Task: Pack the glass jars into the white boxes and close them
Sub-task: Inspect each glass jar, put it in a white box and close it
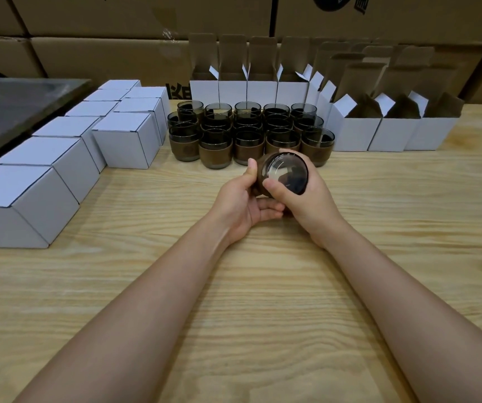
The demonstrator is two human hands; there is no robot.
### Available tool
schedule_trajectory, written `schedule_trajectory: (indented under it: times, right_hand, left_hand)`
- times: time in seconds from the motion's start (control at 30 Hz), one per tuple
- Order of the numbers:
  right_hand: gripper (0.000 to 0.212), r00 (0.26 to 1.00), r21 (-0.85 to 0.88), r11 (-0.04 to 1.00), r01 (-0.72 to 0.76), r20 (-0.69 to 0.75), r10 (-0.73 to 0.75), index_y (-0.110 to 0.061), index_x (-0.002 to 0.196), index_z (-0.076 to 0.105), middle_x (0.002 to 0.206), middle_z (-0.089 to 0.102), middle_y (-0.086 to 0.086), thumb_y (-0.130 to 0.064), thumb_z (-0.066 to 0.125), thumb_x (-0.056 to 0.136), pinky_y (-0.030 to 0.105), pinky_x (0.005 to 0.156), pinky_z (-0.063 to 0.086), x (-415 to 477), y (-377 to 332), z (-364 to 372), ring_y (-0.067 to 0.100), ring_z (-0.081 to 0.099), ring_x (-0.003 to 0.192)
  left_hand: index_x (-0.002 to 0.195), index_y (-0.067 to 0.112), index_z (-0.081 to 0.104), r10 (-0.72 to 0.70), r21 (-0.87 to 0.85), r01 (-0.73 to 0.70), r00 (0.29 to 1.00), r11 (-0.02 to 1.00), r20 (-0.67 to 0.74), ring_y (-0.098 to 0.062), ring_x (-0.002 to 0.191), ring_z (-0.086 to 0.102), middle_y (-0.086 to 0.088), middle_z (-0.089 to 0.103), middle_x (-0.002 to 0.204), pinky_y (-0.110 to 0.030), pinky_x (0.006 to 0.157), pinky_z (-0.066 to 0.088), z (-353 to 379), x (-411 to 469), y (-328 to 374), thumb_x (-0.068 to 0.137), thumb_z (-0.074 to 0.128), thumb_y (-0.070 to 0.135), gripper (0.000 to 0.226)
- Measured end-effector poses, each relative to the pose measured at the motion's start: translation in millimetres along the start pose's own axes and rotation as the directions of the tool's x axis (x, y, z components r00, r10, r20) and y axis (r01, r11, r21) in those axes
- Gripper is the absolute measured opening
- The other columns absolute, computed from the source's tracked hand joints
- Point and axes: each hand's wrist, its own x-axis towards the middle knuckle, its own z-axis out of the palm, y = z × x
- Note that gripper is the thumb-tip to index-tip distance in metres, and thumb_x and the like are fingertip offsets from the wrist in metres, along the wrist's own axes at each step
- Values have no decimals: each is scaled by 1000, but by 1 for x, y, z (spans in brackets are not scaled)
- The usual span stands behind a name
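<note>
Both my hands hold one smoky glass jar point(287, 175) with a brown sleeve, tipped on its side so its mouth faces me, just above the wooden table point(263, 286). My left hand point(245, 205) cups it from below and the left, thumb on the sleeve. My right hand point(306, 199) grips it from the right, thumb over the rim. Behind it stand several more jars point(245, 135) in rows. Open white boxes point(353, 132) with raised flaps line the back and right. Closed white boxes point(126, 139) sit in rows at the left.
Large brown cartons point(117, 30) are stacked as a wall behind the table. A dark flat panel point(9, 112) lies at the far left beyond the closed boxes. Bare table surface spreads under my forearms.
</note>
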Motion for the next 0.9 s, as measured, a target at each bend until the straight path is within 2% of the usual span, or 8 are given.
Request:
schedule_trajectory:
  times: [0.13,0.37,0.5,0.57,0.67,0.73,0.8,0.9]
  right_hand:
    - [32,997,-27,1000,15,-71,-17,-17,109,59,96,65,-10,-16,74,81,10,74,47,0,1,0,-9,61,83]
    - [10,988,-44,998,-51,-147,44,-29,96,64,86,69,-16,-38,63,90,12,73,48,4,5,4,-6,63,83]
    - [28,977,-33,993,-112,-187,104,-26,92,66,91,70,-5,-46,46,98,22,80,51,6,6,7,5,64,85]
    - [38,976,-37,991,-131,-182,123,-25,95,66,98,71,0,-48,36,101,22,80,50,7,5,7,7,63,88]
    - [44,973,-28,989,-145,-183,138,-27,99,67,98,71,-3,-47,28,103,20,81,50,6,3,7,4,64,92]
    - [46,967,-6,984,-176,-190,172,-30,99,68,99,72,-5,-48,25,103,26,86,51,5,3,8,4,65,96]
    - [48,960,14,979,-203,-193,202,-34,96,67,101,72,1,-51,23,102,39,89,53,3,4,9,13,66,99]
    - [48,970,16,986,-168,-177,168,-39,99,65,87,68,-6,-55,20,99,43,88,53,2,2,11,14,64,87]
  left_hand:
    - [101,7,61,4,39,-4,1000,999,17,-16,43,60,-4,68,66,-25,44,52,0,0,0,103,26,45,51]
    - [107,9,58,-6,47,4,999,999,44,-17,50,66,-7,72,76,-25,49,55,0,0,1,104,24,44,50]
    - [104,9,58,-21,40,20,999,999,36,-17,49,65,-7,72,74,-24,49,54,0,0,1,104,25,43,48]
    - [105,9,59,-31,26,30,999,999,32,-16,47,63,-8,72,74,-25,49,53,-1,1,0,104,25,43,48]
    - [108,7,58,-52,-8,52,998,999,25,-15,44,59,-8,70,73,-24,48,52,-3,3,1,104,25,42,48]
    - [97,8,59,-67,-34,68,997,997,25,-14,41,55,-6,68,67,-24,46,51,-4,3,2,104,26,42,48]
    - [80,11,58,-76,-64,78,997,995,31,-13,38,52,-3,65,58,-23,44,49,-5,3,2,104,26,42,51]
    - [71,8,57,-97,-127,102,994,987,39,-14,38,49,-3,59,63,-22,44,47,-8,4,3,104,27,42,55]
